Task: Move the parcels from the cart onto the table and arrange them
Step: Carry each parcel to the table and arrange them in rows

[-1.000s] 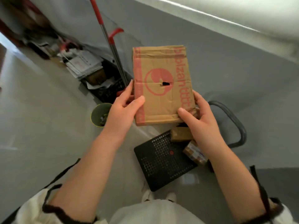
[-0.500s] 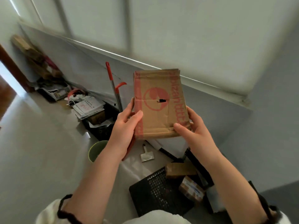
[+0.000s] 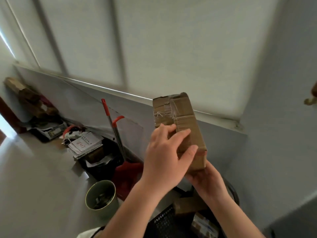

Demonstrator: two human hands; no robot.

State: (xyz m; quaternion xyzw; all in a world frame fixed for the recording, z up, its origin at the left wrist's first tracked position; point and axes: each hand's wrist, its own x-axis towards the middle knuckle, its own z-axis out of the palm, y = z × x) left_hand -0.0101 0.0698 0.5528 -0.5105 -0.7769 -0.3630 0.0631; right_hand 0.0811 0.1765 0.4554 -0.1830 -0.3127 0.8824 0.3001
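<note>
The cardboard box (image 3: 180, 127) is up in the air in front of the window blind (image 3: 154, 40), tilted, its taped end on top with torn strands of tape. The left hand (image 3: 167, 155) lies over its near face, fingers curled on the cardboard; the right hand (image 3: 206, 181) cups the bottom end from below. Beneath the hands, at the near edge, sits a black perforated cart (image 3: 164, 224) holding a brown parcel (image 3: 186, 206) and a smaller taped one (image 3: 204, 225). To the left on the floor stands a green bin (image 3: 101, 196) with scraps inside. Farther off, a black crate (image 3: 101, 162) holds papers and a box, a stack of papers (image 3: 84, 145) resting on top. A red-handled mop (image 3: 113, 127) leans on the wall beside it.
</note>
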